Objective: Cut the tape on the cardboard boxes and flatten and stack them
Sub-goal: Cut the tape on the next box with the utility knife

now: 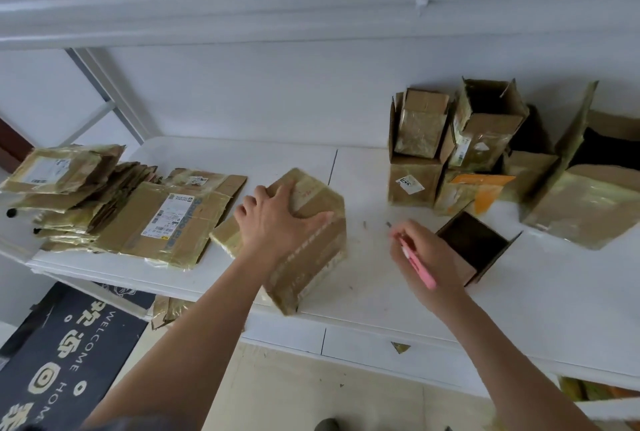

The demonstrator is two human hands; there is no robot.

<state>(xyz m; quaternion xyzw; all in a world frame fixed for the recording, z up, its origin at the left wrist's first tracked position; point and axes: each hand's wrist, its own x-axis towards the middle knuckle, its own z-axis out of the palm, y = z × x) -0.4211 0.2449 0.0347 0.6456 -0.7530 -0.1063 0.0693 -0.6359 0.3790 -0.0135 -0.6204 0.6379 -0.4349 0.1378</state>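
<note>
A taped cardboard box (311,247) stands tilted near the front edge of the white table (381,278). My left hand (273,219) lies flat on its top, fingers spread over the upper face. To the right of the box, my right hand (422,254) is closed around a pink utility knife (417,266), its small blade tip pointing up and left, a short way from the box. A stack of flattened boxes (138,212) lies at the table's left end. A cluster of unflattened boxes (485,146) stands at the back right.
A small open box (474,247) with a dark inside sits just right of my right hand. A large open box (588,195) stands at the far right. A dark welcome mat (69,354) lies on the floor at lower left, and cardboard scraps (169,313) show under the table edge.
</note>
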